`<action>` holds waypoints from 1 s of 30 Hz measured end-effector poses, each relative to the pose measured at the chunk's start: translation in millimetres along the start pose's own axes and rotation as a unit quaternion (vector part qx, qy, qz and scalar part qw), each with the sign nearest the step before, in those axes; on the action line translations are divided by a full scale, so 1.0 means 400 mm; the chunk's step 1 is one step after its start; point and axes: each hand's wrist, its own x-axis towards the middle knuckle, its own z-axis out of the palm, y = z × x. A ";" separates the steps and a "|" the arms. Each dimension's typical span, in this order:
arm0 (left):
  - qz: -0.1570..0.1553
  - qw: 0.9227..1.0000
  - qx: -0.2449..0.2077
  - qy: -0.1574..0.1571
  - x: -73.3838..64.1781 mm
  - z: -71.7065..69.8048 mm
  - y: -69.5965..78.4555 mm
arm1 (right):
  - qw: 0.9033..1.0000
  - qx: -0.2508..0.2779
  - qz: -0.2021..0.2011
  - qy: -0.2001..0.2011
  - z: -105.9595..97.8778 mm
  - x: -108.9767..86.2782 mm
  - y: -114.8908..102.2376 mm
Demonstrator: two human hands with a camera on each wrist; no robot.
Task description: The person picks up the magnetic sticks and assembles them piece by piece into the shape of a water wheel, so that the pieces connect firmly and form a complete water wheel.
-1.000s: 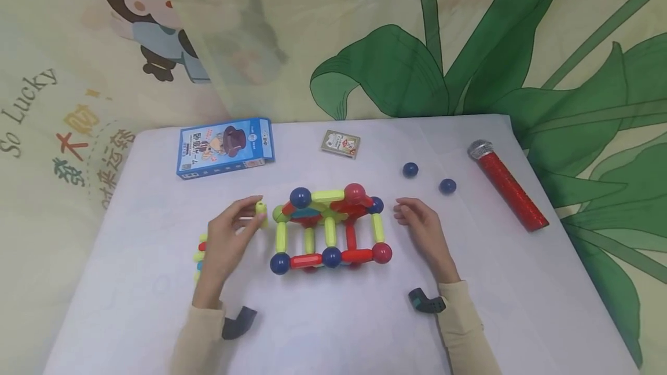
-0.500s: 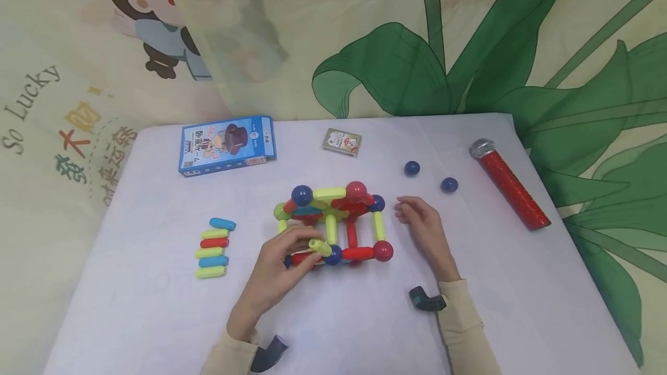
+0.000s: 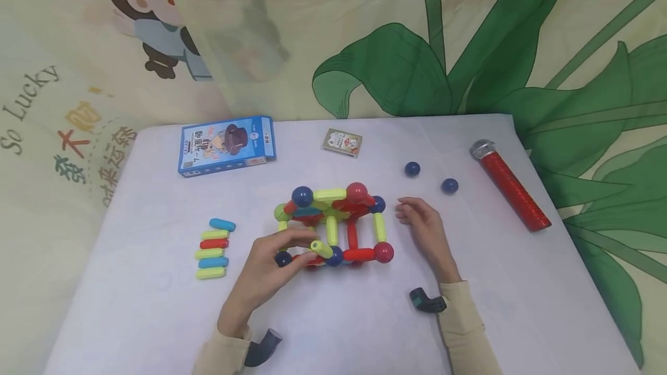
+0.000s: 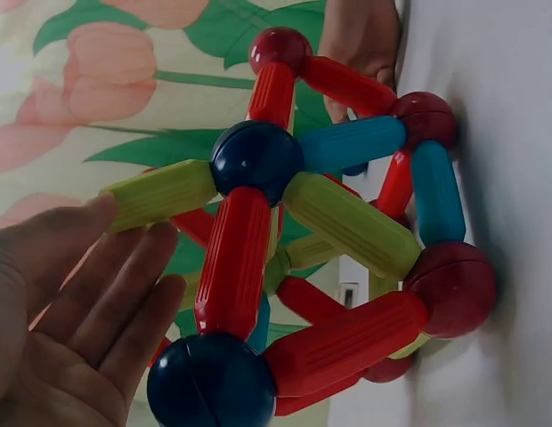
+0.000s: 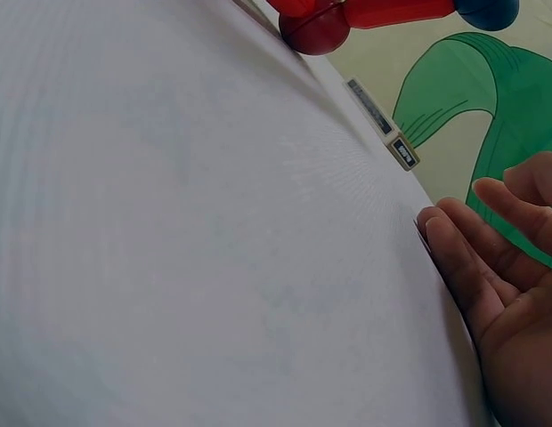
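Note:
A frame of balls and coloured sticks, a magnetic building set by its look, stands mid-table. My left hand is at its front left, thumb and forefinger pinching the free end of a yellow-green magnetic stick. This stick's other end meets the blue ball in the middle of the front edge. In the left wrist view, the thumb tip lies on the stick's end and the other fingers stretch out below. My right hand rests on the table right of the frame, fingers loosely bent, holding nothing.
Several loose sticks lie in a column at left. Two blue balls sit behind my right hand. Farther back are a blue box and a small card box. A red glittery microphone-shaped object lies at right.
My left hand has carried the yellow-green stick rightward from beside the frame to its front blue ball, then slid slightly back left along it. The right hand has stayed put.

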 end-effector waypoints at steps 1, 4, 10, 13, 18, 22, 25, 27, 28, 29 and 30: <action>0.001 1.000 -0.004 -0.001 -0.001 0.002 0.000 | 1.000 -0.001 0.000 0.000 0.002 0.000 -0.001; 0.007 1.000 -0.006 -0.004 -0.003 0.004 0.001 | 1.000 -0.007 0.004 0.002 0.004 -0.001 0.000; 0.012 0.999 0.027 0.035 -0.013 -0.028 -0.007 | 1.000 -0.002 0.000 0.000 0.006 0.001 0.003; -0.016 0.987 0.104 0.123 -0.020 -0.094 -0.046 | 1.000 -0.004 0.000 -0.003 0.005 0.002 0.003; -0.205 0.938 0.243 0.135 -0.025 -0.225 -0.154 | 1.000 -0.015 0.002 0.008 0.003 -0.001 0.003; -0.314 0.913 0.256 0.041 -0.025 -0.272 -0.202 | 1.000 -0.011 -0.002 0.006 0.004 -0.001 0.002; -0.326 0.910 0.256 0.012 -0.018 -0.272 -0.211 | 1.000 -0.010 0.000 0.007 0.006 0.000 0.002; -0.320 0.911 0.259 0.007 -0.011 -0.265 -0.210 | 1.000 -0.011 0.002 0.009 0.006 0.000 0.002; -0.316 0.913 0.260 0.007 -0.007 -0.261 -0.209 | 1.000 -0.011 0.003 0.010 0.006 0.000 0.002; -0.307 0.914 0.265 0.010 -0.005 -0.257 -0.208 | 1.000 -0.008 0.004 0.009 0.006 0.001 0.002; -0.296 0.916 0.270 0.018 -0.005 -0.256 -0.206 | 1.000 -0.005 0.004 0.006 0.009 0.001 0.002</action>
